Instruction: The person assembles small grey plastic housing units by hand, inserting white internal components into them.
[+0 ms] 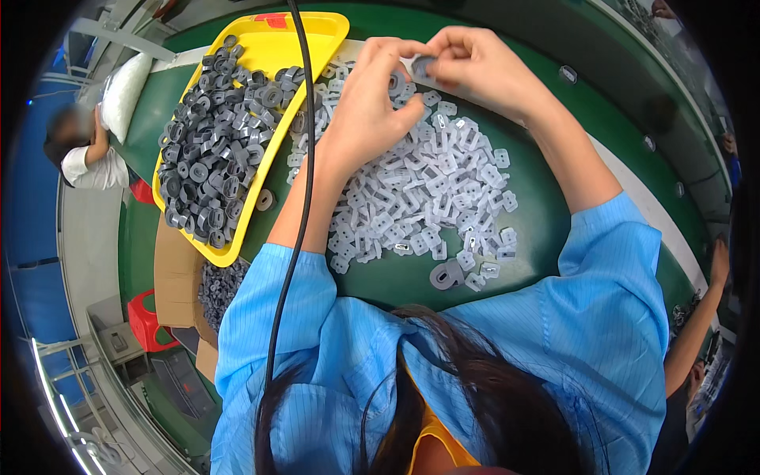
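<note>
Both of my hands work above the far side of a pile of small translucent white plastic pieces (pixel 427 190). My left hand (pixel 360 115) is curled round a grey ring-shaped plastic part (pixel 396 84). Close beside it, my right hand (pixel 483 71) pinches another grey plastic part (pixel 421 67) between thumb and fingers. Whether a white piece is also in either grip cannot be made out. To the left, a yellow tray (pixel 336 32) holds a heap of similar grey parts (pixel 214 158). One more grey part (pixel 446 275) lies at the pile's near edge.
A black cable (pixel 307 158) hangs across the view, in front of my left forearm. Below the tray stands a cardboard box (pixel 176 277) of small grey parts. A red stool (pixel 146 321), a white sack (pixel 127 95) and another person (pixel 91 162) are at the left. A co-worker's arm (pixel 697 332) reaches in at right.
</note>
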Motion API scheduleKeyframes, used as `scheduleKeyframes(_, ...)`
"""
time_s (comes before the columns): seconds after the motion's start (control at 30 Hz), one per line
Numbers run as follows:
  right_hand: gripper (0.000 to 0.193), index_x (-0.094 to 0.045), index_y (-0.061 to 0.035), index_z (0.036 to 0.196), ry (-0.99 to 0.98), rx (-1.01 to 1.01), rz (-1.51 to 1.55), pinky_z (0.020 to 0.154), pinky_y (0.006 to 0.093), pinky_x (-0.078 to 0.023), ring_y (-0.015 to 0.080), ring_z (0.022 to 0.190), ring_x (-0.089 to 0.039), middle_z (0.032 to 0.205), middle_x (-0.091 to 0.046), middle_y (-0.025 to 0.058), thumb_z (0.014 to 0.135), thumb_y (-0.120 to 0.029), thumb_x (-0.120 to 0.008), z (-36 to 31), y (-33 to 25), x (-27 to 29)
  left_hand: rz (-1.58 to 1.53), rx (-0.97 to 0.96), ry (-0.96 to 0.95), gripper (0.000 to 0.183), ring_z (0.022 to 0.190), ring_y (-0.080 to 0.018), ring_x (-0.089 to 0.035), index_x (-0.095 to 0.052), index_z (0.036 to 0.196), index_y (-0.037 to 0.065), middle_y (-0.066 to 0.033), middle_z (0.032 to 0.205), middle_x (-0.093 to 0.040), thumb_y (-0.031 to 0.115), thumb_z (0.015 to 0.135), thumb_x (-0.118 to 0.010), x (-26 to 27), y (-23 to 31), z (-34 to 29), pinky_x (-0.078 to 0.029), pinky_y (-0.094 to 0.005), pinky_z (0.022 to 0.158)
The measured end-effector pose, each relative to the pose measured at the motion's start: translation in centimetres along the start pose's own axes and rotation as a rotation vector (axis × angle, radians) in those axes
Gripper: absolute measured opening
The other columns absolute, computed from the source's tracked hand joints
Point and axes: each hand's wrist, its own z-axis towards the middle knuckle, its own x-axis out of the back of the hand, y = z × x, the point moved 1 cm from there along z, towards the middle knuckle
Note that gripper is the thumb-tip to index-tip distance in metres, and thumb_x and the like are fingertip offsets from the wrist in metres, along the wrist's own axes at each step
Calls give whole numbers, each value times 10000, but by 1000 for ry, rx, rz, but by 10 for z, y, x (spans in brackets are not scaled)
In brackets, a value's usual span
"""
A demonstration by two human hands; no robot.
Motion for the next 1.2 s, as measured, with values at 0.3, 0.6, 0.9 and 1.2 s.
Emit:
scheduleKeyframes(0.3,216,-612,6,952,633,164,-799,792,358,-464,297,903,-591,972,-622,163,781,-116,-663,13,33,42,-331,375,-12,244,566,-163,-585,-609,1035,-17,-106,855,-664,157,865,-626,-2,-23,-3,-491,-274,591)
scheduleKeyframes(0.6,174,-666,-1,903,-25,445,-782,748,368,-506,286,831,-640,831,-654,156,757,-89,-628,-4,11,-12,-564,628,87,372,432,-37,-403,-609,877,20,-50,604,-579,378,943,-535,17,-18,3,-287,-181,395)
scheduleKeyframes(0.9,149,-636,-13,884,-151,78,-483,598,231,-418,73,625,-498,685,-552,12,765,-91,-590,-2,1,3,-66,450,-35,441,524,-121,-530,-553,953,9,-86,636,-581,360,755,-729,11,-35,-8,-412,-248,487)
scheduleKeyframes(1.2,232,-670,18,1005,-59,27,253,710,217,-507,92,762,-625,858,-673,66,850,-153,-665,-1,11,-5,-398,422,-37,337,579,-80,-583,-564,1048,3,-59,700,-638,113,775,-728,3,-17,-4,-454,-222,526)
